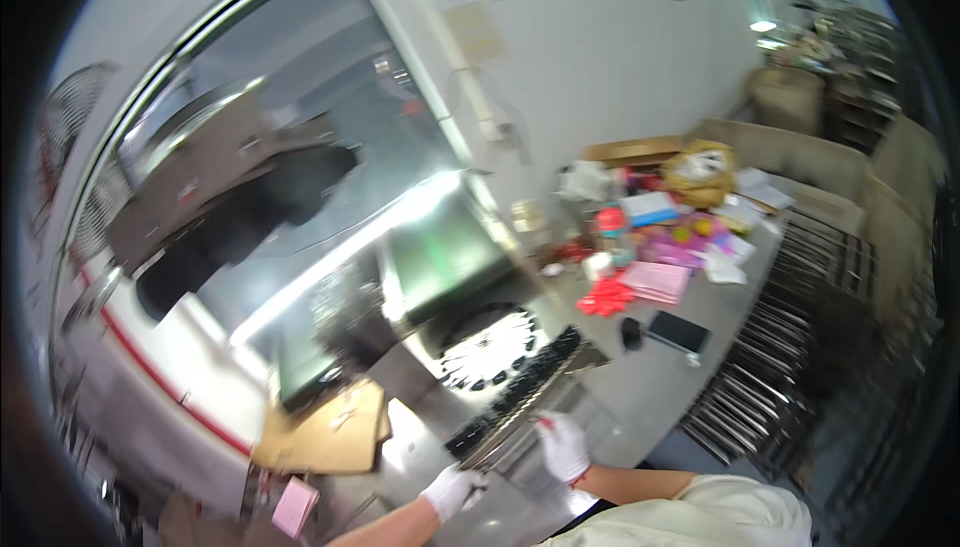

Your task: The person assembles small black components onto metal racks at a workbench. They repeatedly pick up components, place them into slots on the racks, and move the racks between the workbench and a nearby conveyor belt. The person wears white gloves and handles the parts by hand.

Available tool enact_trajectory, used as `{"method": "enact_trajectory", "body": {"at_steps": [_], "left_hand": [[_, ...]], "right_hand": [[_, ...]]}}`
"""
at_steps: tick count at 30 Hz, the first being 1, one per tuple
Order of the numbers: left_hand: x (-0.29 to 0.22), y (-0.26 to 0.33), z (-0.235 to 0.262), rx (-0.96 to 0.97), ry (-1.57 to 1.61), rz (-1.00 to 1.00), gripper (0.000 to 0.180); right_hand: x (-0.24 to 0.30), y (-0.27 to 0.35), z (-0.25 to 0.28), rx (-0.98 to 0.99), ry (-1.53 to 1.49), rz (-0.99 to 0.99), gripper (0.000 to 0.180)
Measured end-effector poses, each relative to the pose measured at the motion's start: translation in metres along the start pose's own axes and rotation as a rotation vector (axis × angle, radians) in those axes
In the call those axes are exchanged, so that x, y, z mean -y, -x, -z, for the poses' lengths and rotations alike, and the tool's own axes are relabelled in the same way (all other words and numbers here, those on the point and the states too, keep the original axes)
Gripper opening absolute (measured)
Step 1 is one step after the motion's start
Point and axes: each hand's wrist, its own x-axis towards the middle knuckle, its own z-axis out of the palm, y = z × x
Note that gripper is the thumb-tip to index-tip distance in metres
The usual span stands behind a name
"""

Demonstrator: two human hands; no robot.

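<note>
My left hand (450, 493), in a white glove, is at the near left end of a metal work surface (520, 452). Its fingers are closed around something small and dark, too blurred to name. To its right, my white-gloved right hand (564, 449) hovers over or rests on the same surface. Its fingers are pinched together, with a small red spot at the tips that I cannot make out. Just beyond both hands runs a long black bristle strip (515, 387). Behind the strip lies a bright round disc with a dark toothed rim (490, 347), set in a metal machine.
A green-lit metal panel (440, 257) rises behind the disc. Rightward on the table are a phone (678, 332), a black mouse-like object (631, 333), red pieces (605, 297), a pink stack (656, 282) and bags. Cardboard (325, 432) lies left. A metal rack (760, 347) stands right.
</note>
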Motion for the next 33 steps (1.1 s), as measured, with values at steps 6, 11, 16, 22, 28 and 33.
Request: {"method": "enact_trajectory", "body": {"at_steps": [6, 11, 16, 22, 28, 33], "left_hand": [[0.013, 0.020, -0.034, 0.018, 0.022, -0.108, 0.019], [0.015, 0.023, -0.035, 0.078, 0.395, -0.071, 0.018], [-0.001, 0.062, -0.054, 0.453, 1.138, -0.096, 0.023], [0.043, 0.091, -0.046, 0.928, 1.246, -0.262, 0.032], [0.044, 0.130, -0.024, 0.950, 1.199, -0.610, 0.059], [0.069, 0.178, -0.010, 0.511, 1.125, -0.987, 0.100]], "right_hand": [[-0.012, -0.010, -0.028, -0.036, 0.137, 0.040, 0.022], [0.008, -0.065, -0.007, 0.239, 0.096, 0.160, 0.046], [0.084, -0.101, 0.071, 0.052, 0.151, 0.424, 0.054], [0.127, -0.073, 0.147, 0.439, 0.369, 0.608, 0.070], [0.138, -0.085, 0.085, 0.407, 0.468, 1.016, 0.072], [0.240, -0.143, 0.000, 0.445, 0.125, 1.291, 0.065]]}}
